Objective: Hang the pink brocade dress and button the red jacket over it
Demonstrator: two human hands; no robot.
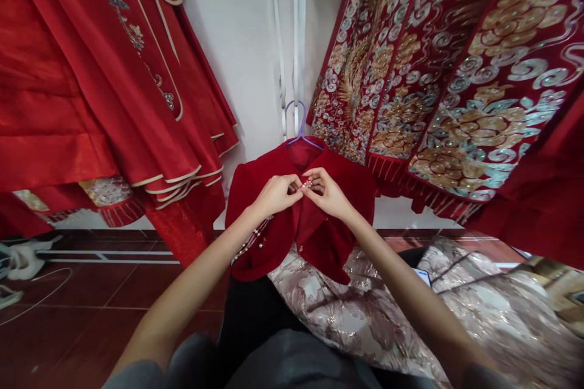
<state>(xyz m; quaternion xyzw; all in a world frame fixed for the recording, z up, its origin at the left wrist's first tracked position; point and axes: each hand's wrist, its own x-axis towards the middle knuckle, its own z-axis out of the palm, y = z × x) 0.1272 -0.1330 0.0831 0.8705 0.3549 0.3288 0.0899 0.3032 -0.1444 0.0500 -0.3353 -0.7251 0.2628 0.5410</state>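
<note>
A short red jacket (255,179) with a collar hangs on a purple hanger (302,118) in front of me, its lower part reaching down over my lap. Both my hands meet at its front opening, just below the neckline. My left hand (278,194) pinches the jacket's edge between thumb and fingertips. In the fingers of my right hand (329,196) is a small pearly button (308,183), partly covered by the fingertips. More small buttons (300,248) show lower on the front. A string of beads (258,237) hangs by my left forearm, over the jacket.
Red garments with pale piping (159,103) hang at the left, and a densely embroidered red garment (410,85) with fringe at the right. Shiny patterned fabric (356,310) spreads across my lap, with a phone (423,277) by it. White shoes (25,261) and a cable lie on the tiled floor.
</note>
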